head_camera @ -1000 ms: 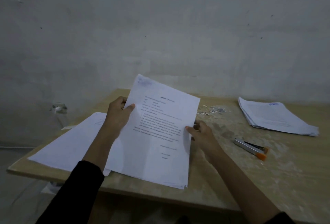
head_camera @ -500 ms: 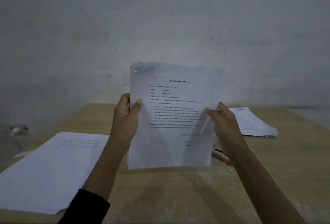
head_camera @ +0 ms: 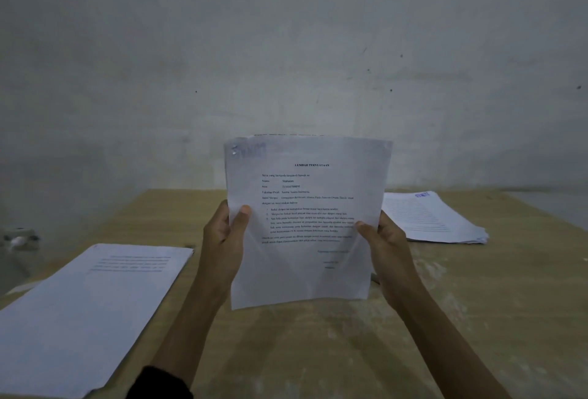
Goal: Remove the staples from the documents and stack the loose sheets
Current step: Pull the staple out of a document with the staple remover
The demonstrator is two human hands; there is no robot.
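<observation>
I hold a printed white document (head_camera: 305, 226) upright above the wooden table (head_camera: 350, 351), facing me. My left hand (head_camera: 224, 239) grips its left edge with the thumb on the front. My right hand (head_camera: 386, 249) grips its right edge. A staple shows in the document's top left corner (head_camera: 234, 149). A second sheet edge peeks above its top. A stack of white sheets (head_camera: 86, 309) lies on the table at the left. Another pile of papers (head_camera: 432, 220) lies at the back right.
A grey wall (head_camera: 286, 48) rises right behind the table's far edge. A small pale fixture (head_camera: 19, 239) sits low on the wall at the left. The stapler tool is hidden behind the document and my right hand.
Both hands lifted the document from a tilted position over the table to upright in front of me. The view shifted, so the stapler tool and staple scraps dropped out of sight.
</observation>
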